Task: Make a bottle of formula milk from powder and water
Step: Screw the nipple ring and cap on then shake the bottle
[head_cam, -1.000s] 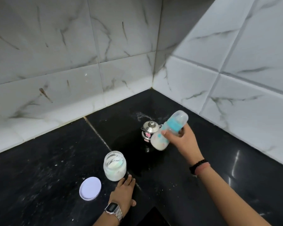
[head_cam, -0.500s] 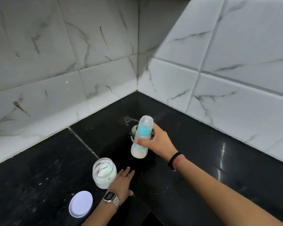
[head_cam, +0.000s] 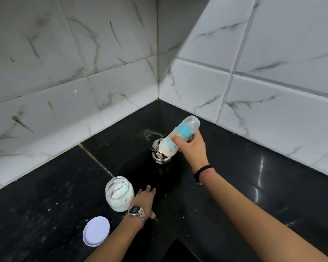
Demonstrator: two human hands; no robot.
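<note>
black stone counter (head_cam: 45,195) meets marbled white tiles in the corner. right hand (head_cam: 192,148) wraps the baby bottle (head_cam: 178,138), tilted in the air with cap end up, milky liquid pooled at its low end, hiding most of the steel pot (head_cam: 160,156) behind it, contents unseen. left hand (head_cam: 143,200) lies flat, fingers spread, holding nothing, just beside the open powder jar (head_cam: 119,193), white powder inside. white lid (head_cam: 96,231) sits nearby.

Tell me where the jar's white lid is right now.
In the head view the white lid lies flat on the black counter, low and left of centre, just in front of the open powder jar and beside the left wrist, not touching either.
</note>
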